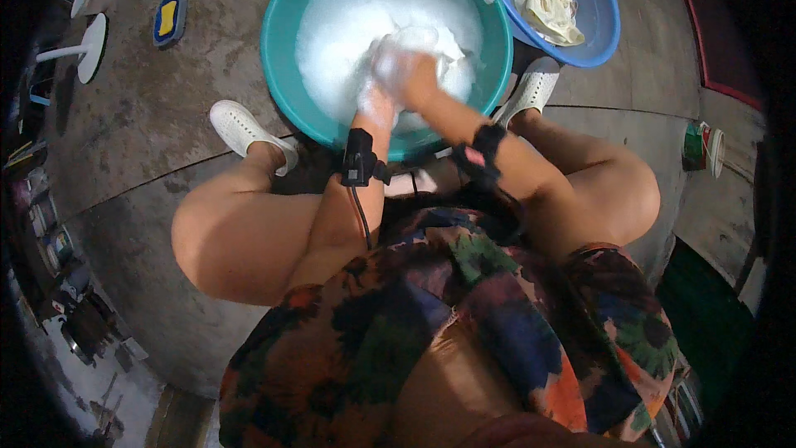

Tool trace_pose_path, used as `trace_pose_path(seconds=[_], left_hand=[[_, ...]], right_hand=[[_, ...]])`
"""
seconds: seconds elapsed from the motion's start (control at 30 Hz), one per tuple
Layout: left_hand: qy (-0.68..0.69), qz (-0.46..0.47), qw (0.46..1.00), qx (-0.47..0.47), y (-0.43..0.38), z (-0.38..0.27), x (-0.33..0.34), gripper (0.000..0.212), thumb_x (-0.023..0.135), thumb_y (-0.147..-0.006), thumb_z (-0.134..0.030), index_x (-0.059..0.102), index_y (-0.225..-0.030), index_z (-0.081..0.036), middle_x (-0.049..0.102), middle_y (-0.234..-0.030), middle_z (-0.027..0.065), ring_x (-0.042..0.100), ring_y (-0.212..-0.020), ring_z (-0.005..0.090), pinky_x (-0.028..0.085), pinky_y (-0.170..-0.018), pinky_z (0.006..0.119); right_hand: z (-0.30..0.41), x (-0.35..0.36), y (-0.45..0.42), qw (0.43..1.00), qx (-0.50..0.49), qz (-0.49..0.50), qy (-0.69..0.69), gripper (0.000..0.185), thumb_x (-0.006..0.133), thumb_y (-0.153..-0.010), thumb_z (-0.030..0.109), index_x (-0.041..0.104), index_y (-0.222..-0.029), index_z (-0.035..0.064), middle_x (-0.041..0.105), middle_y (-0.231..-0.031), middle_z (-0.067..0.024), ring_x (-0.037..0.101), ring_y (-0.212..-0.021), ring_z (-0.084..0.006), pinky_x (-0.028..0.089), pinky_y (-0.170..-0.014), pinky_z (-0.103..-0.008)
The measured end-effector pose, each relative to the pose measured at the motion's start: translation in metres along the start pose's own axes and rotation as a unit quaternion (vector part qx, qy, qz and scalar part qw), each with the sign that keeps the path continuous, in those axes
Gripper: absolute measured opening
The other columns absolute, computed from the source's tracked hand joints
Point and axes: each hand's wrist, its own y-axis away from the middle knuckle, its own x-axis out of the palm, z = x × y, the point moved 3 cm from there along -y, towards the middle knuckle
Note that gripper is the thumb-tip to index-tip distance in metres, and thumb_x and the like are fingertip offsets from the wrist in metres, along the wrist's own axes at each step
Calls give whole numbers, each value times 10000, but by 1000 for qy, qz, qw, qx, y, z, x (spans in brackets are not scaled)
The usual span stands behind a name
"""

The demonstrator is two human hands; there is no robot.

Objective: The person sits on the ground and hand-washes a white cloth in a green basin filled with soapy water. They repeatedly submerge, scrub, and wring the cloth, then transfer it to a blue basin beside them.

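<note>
A large teal plastic basin (273, 74) full of thick white suds (339, 25) stands on the floor between my feet. Both wrists reach down into it, and the hands meet near its middle, blurred by motion. My right hand (415, 74) is curled over a bunched white cloth (453, 57) that sticks out of the foam. Pressed close beside it, my left hand (384, 71) is mostly coated in lather, which hides its fingers. How the cloth runs between the two hands is hidden.
A blue plastic basin (600, 18) holding a wrung cream cloth (544, 3) touches the teal basin's right side. On the concrete floor at left sits a blue-and-yellow scrub brush (168, 17). A white round-based object (93, 48) lies farther left. A small bucket (703, 148) stands at far right.
</note>
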Motion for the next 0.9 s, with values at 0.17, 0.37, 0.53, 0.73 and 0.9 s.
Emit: trace_pose_path(seconds=[0.17, 0.37, 0.53, 0.73, 0.9], left_hand=[[46, -46, 998, 7, -3, 3, -2, 395, 397, -998, -354, 544, -1211, -56, 585, -1182, 105, 547, -1068, 233, 453, -934, 390], [25, -57, 997, 39, 1, -4, 7, 366, 417, -987, -335, 587, -1119, -39, 628, -1016, 95, 603, -901, 216, 501, -817, 346], [26, -64, 997, 17, 6, -7, 6, 319, 431, -983, -331, 587, -1060, -64, 606, -957, 62, 585, -902, 190, 486, -834, 342], [9, -35, 999, 37, 7, -14, 13, 299, 482, -963, -293, 598, -1073, -40, 617, -1026, 80, 588, -910, 209, 491, -825, 347], [15, -91, 996, 8, 5, -13, 12, 282, 440, -958, -251, 607, -1047, -42, 620, -1054, 104, 592, -955, 232, 485, -880, 356]], right_hand=[[-18, -5, -9, 976, 43, -192, -96, 274, 556, -834, 321, 638, -819, 60, 642, -697, -187, 633, -636, -372, 496, -586, -499], [-20, 25, -6, 999, -11, -39, -24, 255, 582, -805, 286, 637, -855, 41, 639, -741, -211, 632, -669, -371, 496, -620, -496], [-11, -6, -9, 978, 68, -164, -107, 196, 572, -817, 260, 624, -848, 73, 636, -837, -205, 621, -737, -361, 493, -611, -465], [-6, 13, -4, 999, -1, 3, -38, 218, 634, -763, 295, 667, -843, 95, 644, -814, -169, 642, -766, -352, 507, -651, -467], [-23, 1, -19, 970, 69, -206, -107, 196, 584, -809, 291, 625, -828, 100, 634, -720, -168, 636, -663, -367, 496, -605, -483]])
